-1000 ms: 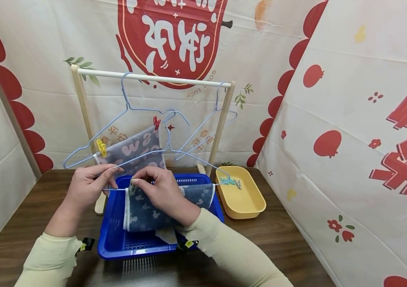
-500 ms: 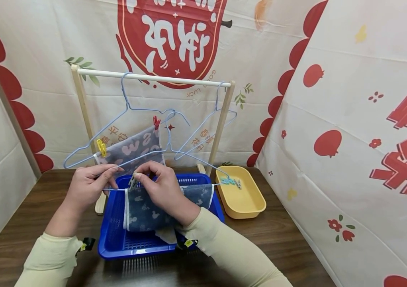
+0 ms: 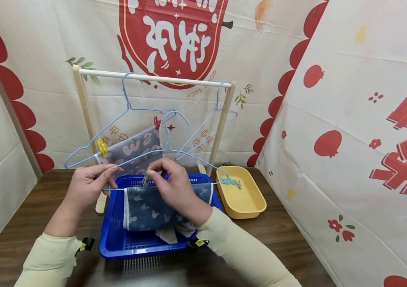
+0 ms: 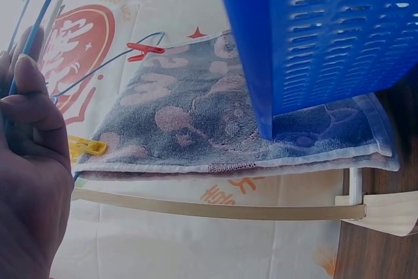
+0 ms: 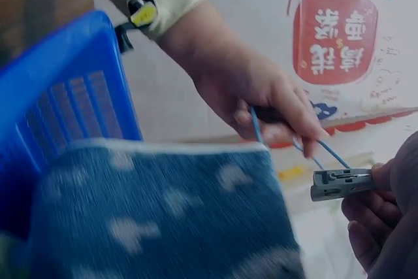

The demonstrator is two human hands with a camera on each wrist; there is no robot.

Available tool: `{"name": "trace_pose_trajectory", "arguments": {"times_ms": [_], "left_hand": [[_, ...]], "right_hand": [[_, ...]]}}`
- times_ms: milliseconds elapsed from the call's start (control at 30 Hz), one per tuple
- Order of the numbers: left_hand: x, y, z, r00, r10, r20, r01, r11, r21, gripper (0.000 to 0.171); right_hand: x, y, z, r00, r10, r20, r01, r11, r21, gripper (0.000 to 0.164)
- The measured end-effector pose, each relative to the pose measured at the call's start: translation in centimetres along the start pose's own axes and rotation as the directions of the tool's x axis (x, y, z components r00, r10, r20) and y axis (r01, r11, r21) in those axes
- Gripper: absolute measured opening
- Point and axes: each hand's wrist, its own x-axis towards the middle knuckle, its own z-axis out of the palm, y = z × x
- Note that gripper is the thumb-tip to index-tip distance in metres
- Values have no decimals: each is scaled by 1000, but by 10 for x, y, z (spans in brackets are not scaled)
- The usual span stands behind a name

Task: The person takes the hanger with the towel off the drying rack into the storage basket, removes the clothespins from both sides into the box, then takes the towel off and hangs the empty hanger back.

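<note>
My left hand grips the left end of a blue wire hanger, held up over a blue basket. Folded over the hanger's bottom bar is a dark blue towel with pale mouse-head shapes and white edging. Between thumb and fingers, my right hand pinches a grey-green clothespin near the towel's top fold, right of its left edge. In the right wrist view this clothespin shows apart from the towel. The left wrist view shows my left fingers round the hanger wire.
Behind, a rack bears two blue hangers; a grey-pink towel hangs from one by yellow and red clothespins. The blue basket holds white cloth. To the right, a yellow tub contains several clothespins.
My right hand and the clothespin have moved up and right, away from the towel's left corner. My left hand still holds the hanger in the same place.
</note>
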Motion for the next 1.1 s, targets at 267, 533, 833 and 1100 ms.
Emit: {"name": "trace_pose_trajectory", "arguments": {"times_ms": [267,533,833,1100], "left_hand": [[1,-4,-1,1000,15,-4,-15,1000,-16,22],[2,-6,-1,999,34,-10,-34,999,-30,22],[1,-7,-1,1000,18,-12,-19,1000,-18,22],[1,-5,-3,1000,27,-17,-27,1000,-11,22]], "right_hand": [[-4,9,-74,984,-39,-173,21,994,-106,9],[-13,48,-164,873,211,-439,-246,969,-23,20],[-35,118,-203,836,427,-346,-510,836,-202,27],[-43,170,-210,833,535,-138,-543,746,-386,23]]}}
